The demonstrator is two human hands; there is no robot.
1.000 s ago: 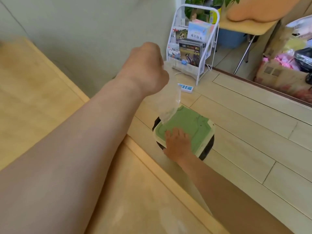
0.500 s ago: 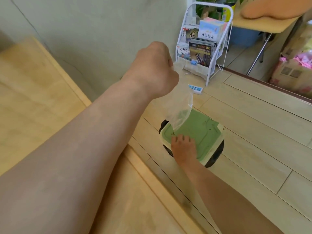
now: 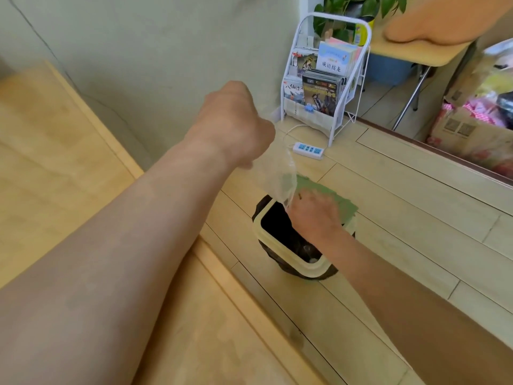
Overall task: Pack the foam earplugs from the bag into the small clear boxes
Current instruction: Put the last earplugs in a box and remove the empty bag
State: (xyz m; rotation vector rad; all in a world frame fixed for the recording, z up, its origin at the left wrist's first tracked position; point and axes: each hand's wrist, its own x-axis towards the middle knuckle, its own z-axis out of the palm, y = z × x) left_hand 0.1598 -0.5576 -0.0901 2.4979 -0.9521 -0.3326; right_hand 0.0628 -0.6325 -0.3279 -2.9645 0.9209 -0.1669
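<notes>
My left hand [image 3: 236, 126] reaches out past the table edge and grips the top of a clear, empty-looking plastic bag [image 3: 279, 179], which hangs down over a waste bin [image 3: 291, 257] on the floor. My right hand [image 3: 316, 215] presses on the bin's green swing lid [image 3: 333, 198], which is tilted so the dark opening shows. The bag's lower tip sits right at the opening, beside my right hand. No earplugs or small clear boxes are in view.
A pale wooden table [image 3: 69, 162] fills the left and bottom. On the wooden floor lie a white power strip [image 3: 308, 149] and its cord. A white wire book rack [image 3: 322, 87] stands against the wall. Cardboard boxes [image 3: 472, 129] sit at the far right.
The green lid lay flat under my right hand; it is now pushed in and the bin's dark opening shows. The bag has come lower, to the opening.
</notes>
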